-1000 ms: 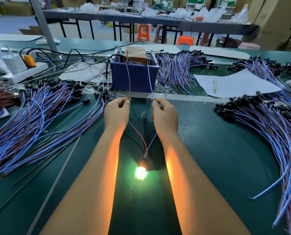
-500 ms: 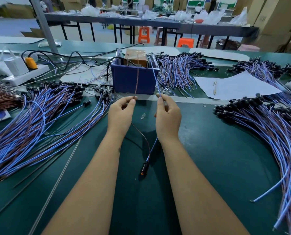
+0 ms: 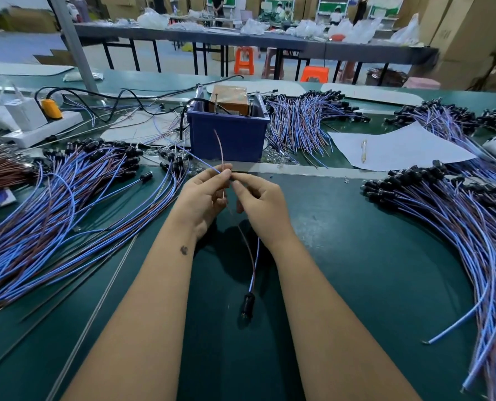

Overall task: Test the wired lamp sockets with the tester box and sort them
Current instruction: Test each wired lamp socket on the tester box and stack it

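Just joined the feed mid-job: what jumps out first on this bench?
The two hands, left hand and right hand, meet at centre, pinching the leads of one socket that dangles unlit between the forearms. Behind them stands the blue tester box. Big fans of blue and brown wired sockets flank them, left pile and right pile.
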The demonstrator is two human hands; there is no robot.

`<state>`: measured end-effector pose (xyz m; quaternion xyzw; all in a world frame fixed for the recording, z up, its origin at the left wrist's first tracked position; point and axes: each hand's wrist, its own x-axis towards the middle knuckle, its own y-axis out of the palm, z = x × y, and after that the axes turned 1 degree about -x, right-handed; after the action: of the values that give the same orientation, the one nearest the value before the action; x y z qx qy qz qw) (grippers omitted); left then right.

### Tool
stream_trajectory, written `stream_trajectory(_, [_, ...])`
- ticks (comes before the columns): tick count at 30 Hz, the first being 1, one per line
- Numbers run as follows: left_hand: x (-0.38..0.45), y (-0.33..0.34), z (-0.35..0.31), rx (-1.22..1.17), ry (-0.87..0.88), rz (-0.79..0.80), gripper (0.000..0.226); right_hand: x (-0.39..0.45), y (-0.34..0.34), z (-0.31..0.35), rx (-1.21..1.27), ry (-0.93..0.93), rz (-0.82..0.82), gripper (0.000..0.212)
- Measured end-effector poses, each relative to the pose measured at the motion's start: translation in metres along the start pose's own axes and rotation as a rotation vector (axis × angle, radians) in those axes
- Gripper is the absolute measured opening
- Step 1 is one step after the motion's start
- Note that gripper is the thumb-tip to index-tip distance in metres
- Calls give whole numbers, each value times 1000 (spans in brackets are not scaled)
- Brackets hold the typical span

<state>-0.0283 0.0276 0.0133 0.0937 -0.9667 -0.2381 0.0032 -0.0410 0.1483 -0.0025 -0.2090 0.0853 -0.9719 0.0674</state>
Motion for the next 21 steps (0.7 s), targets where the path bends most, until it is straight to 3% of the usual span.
stream_trajectory(3, [-1, -1, -3, -159, -27, -61, 12, 1, -3, -1, 115, 79, 26, 26])
stream_trajectory(6, [0, -4, -8, -357, -51, -113, 17, 2, -5, -6, -39, 103, 75, 29])
stream_trajectory(10, [1, -8, -10, -373, -21, -177, 20, 0, -1, -7, -129, 61, 164, 58])
stream_trajectory(12, [2, -9, -7, -340, 12, -209, 19, -1, 1, -3, -9, 66, 169, 56])
stream_trajectory(16, [5, -9, -1, -280, 80, -242, 17, 0, -6, 6, 345, 123, 53, 20])
stream_trajectory(21, [6, -6, 13, 106, 243, -293, 17, 5, -16, 7, 796, 325, -113, 18])
